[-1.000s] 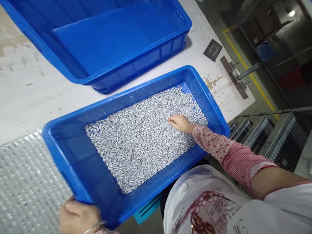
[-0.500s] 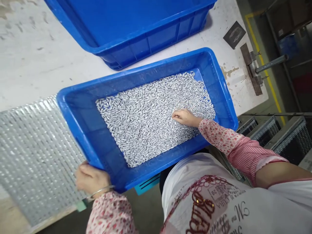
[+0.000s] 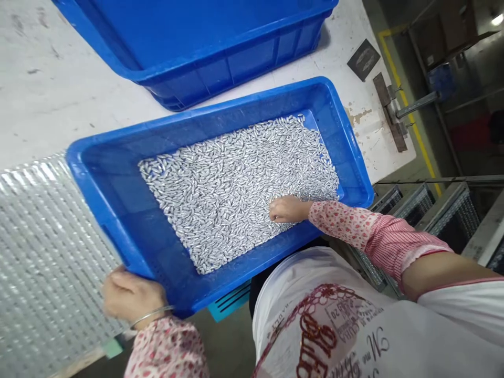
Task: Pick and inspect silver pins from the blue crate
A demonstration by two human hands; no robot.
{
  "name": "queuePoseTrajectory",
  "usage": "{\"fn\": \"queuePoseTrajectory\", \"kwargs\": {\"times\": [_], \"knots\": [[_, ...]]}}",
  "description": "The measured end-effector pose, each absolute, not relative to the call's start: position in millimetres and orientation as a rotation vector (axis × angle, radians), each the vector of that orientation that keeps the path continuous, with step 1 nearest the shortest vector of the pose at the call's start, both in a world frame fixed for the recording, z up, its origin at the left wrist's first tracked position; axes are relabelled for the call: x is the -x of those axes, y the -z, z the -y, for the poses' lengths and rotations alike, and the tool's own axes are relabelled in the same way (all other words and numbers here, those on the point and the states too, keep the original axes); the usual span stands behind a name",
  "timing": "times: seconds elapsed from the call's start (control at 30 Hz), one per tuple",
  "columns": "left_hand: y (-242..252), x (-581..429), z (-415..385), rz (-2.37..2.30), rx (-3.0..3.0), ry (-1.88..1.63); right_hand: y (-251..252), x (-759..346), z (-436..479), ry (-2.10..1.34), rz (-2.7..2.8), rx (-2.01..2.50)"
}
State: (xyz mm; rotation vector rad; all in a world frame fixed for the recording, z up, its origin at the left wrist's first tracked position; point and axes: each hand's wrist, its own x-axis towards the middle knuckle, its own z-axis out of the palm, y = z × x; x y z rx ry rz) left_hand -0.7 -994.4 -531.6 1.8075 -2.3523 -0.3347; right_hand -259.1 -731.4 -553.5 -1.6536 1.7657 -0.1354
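With the left hand (image 3: 134,296) closed round the bin (image 3: 114,205)'s rim, the loosely curled right hand (image 3: 289,209), its contents hidden, should work gently among the pieces (image 3: 224,189) inside.

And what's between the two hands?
Between the left hand and right hand, the head view shows one end of the nearer blue tub, then many small silver pieces.

The left grip (image 3: 134,295) is clenched, the right grip (image 3: 289,209) curled.
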Motion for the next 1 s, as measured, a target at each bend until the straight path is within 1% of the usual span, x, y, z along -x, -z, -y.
{"fn": "queuePoseTrajectory", "kwargs": {"times": [0.1,0.2,0.4,0.73,0.83,0.9,0.93,0.97,1.0], "knots": [[529.5,1.1,993.6,2.353,-1.808,0.361,554.9,250.1,729.5,-0.015,-1.76,1.74],[531.0,0.8,994.3,2.319,-1.804,0.392,556.4,242.9,728.4,-0.085,-1.801,1.768],[536.0,0.9,995.5,2.247,-1.832,0.418,558.4,235.7,728.1,-0.124,-1.811,1.81],[549.7,-9.5,1002.2,2.143,-1.769,0.491,559.7,237.6,724.8,-0.123,-1.791,1.735],[536.8,-6.8,987.5,2.124,-1.509,0.353,553.3,241.4,726.4,-0.018,-1.833,1.686],[524.2,0.9,966.7,2.148,-1.298,0.319,545.1,244.1,727.8,0.141,-1.909,1.607],[518.0,6.7,953.4,2.162,-1.24,0.414,540.1,244.8,728.5,0.241,-1.94,1.561],[512.4,13.8,938.7,2.173,-1.228,0.604,534.7,244.6,729.1,0.351,-1.954,1.518],[507.6,21.7,923.3,2.185,-1.235,0.883,529.1,243.4,729.8,0.468,-1.952,1.48]]}}
